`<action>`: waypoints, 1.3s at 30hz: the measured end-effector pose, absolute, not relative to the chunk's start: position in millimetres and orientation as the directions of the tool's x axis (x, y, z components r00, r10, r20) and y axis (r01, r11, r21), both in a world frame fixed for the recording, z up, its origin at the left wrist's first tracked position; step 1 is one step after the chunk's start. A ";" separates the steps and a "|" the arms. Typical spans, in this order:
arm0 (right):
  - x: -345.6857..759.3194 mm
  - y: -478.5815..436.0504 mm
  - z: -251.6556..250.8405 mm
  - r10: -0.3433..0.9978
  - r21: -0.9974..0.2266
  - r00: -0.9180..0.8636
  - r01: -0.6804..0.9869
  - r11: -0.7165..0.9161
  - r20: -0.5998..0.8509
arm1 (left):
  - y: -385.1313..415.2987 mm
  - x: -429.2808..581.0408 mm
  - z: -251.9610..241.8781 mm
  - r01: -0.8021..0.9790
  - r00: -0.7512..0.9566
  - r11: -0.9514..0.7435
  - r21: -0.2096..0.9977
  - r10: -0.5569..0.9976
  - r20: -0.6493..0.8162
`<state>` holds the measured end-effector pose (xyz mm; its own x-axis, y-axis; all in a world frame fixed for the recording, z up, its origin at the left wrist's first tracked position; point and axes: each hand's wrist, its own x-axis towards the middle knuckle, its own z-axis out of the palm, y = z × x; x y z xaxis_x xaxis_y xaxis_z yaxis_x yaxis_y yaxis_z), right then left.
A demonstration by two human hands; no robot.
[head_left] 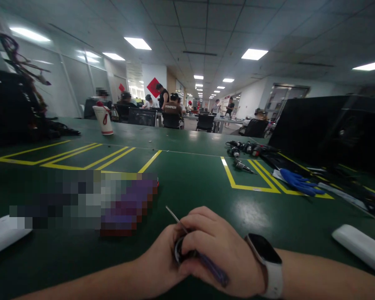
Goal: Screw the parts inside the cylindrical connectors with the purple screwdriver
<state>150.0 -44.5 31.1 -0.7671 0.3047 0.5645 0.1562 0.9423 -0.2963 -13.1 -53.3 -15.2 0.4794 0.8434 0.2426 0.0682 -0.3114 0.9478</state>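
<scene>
My right hand (pixel 217 241), with a watch (pixel 264 250) on its wrist, is wrapped round a screwdriver (pixel 216 271). The purplish handle sticks out below the palm, and the thin metal shaft points up and to the left. My left hand (pixel 162 260) is pressed against the right one, closed around a small dark round object (pixel 178 251) with a shiny rim. Fingers cover most of that object, so its kind does not show. Both hands are close together above the green table (pixel 193 187).
Left lies a blurred purple, red-edged item (pixel 129 204), with a paper cup (pixel 103 120) farther back. At right are a soldering-iron-like metal tool (pixel 243 166), cables, a blue glove (pixel 300 181) and a white bar (pixel 361 246). Yellow tape marks the table. Dark monitors flank it; people sit beyond.
</scene>
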 end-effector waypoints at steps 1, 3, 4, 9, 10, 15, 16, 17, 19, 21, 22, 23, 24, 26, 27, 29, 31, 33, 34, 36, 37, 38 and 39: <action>150.1 -43.3 30.1 0.286 -0.270 -0.776 0.154 0.950 0.562 | -52.5 -14.5 -17.1 0.095 0.469 -0.334 0.938 0.846 0.254; 151.1 -40.0 27.4 0.250 -0.206 -0.790 0.159 0.966 0.560 | -51.2 -15.4 -16.5 0.151 0.435 -0.344 0.927 0.865 0.250; 151.8 -38.1 25.6 0.227 -0.166 -0.798 0.161 0.973 0.559 | -51.0 -14.7 -14.2 0.169 0.443 -0.336 0.926 0.865 0.233; 155.4 -30.6 19.4 0.148 -0.102 -0.761 0.108 0.989 0.632 | -50.2 -6.4 -2.0 0.206 0.416 -0.341 0.917 0.879 0.233; 156.0 -28.9 20.0 0.179 -0.151 -0.735 0.105 0.983 0.654 | -49.0 -5.7 -2.4 0.219 0.398 -0.322 0.921 0.891 0.217; 162.3 -1.1 27.3 0.532 -0.506 -0.460 0.190 0.841 0.711 | -38.5 -10.7 -12.8 0.286 0.232 -0.249 0.925 0.955 0.185; 165.7 10.3 27.1 0.593 -0.556 -0.377 0.215 0.803 0.712 | -36.8 -12.4 -14.2 0.300 0.210 -0.234 0.925 0.962 0.175; 170.6 23.3 25.7 0.657 -0.600 -0.301 0.269 0.754 0.691 | -35.7 -13.9 -15.0 0.313 0.197 -0.220 0.924 0.967 0.163; 184.8 51.9 19.0 0.740 -0.645 -0.126 0.408 0.646 0.661 | -34.8 -16.0 -15.3 0.331 0.205 -0.202 0.922 0.969 0.138; 204.4 79.6 8.8 0.762 -0.661 -0.014 0.488 0.571 0.648 | -35.3 -16.7 -15.0 0.342 0.230 -0.202 0.918 0.965 0.126; 215.3 91.8 3.1 0.765 -0.662 0.043 0.534 0.526 0.642 | -35.8 -16.7 -14.8 0.346 0.242 -0.204 0.916 0.962 0.122; 226.4 102.4 -2.3 0.768 -0.660 0.089 0.581 0.477 0.634 | -36.2 -16.5 -14.7 0.350 0.251 -0.205 0.914 0.961 0.119; 237.1 111.4 -7.3 0.770 -0.651 0.124 0.626 0.428 0.626 | -36.7 -16.2 -14.6 0.354 0.255 -0.201 0.913 0.960 0.113; 256.3 124.8 -15.1 0.776 -0.621 0.166 0.708 0.336 0.609 | -37.5 -15.7 -14.5 0.365 0.250 -0.187 0.912 0.963 0.097; 264.2 129.6 -17.8 0.781 -0.602 0.176 0.743 0.294 0.599 | -37.8 -15.6 -14.3 0.373 0.243 -0.174 0.911 0.966 0.085; 276.2 136.3 -21.3 0.798 -0.553 0.172 0.802 0.227 0.578 | -38.6 -15.6 -13.7 0.386 0.233 -0.148 0.911 0.971 0.059; 283.9 140.3 -23.4 0.819 -0.502 0.155 0.846 0.179 0.552 | -39.5 -15.9 -12.5 0.392 0.232 -0.135 0.910 0.972 0.044; 288.1 142.6 -24.8 0.839 -0.457 0.138 0.878 0.142 0.526 | -40.4 -16.1 -11.1 0.401 0.239 -0.136 0.906 0.970 0.040; 289.2 143.2 -25.3 0.849 -0.437 0.130 0.890 0.128 0.513 | -40.8 -16.0 -10.3 0.408 0.242 -0.140 0.902 0.969 0.041; 290.2 143.5 -25.8 0.865 -0.401 0.113 0.910 0.108 0.488 | -41.3 -15.8 -9.1 0.426 0.245 -0.148 0.892 0.968 0.044; 290.1 143.3 -25.7 0.872 -0.385 0.105 0.917 0.101 0.478 | -41.4 -15.6 -8.6 0.432 0.246 -0.153 0.889 0.968 0.047; 289.9 142.9 -25.3 0.877 -0.370 0.097 0.924 0.096 0.470 | -41.5 -15.6 -8.3 0.435 0.243 -0.156 0.887 0.969 0.051; 289.4 142.4 -24.8 0.881 -0.358 0.092 0.929 0.091 0.463 | -41.6 -15.7 -8.1 0.436 0.243 -0.158 0.886 0.969 0.054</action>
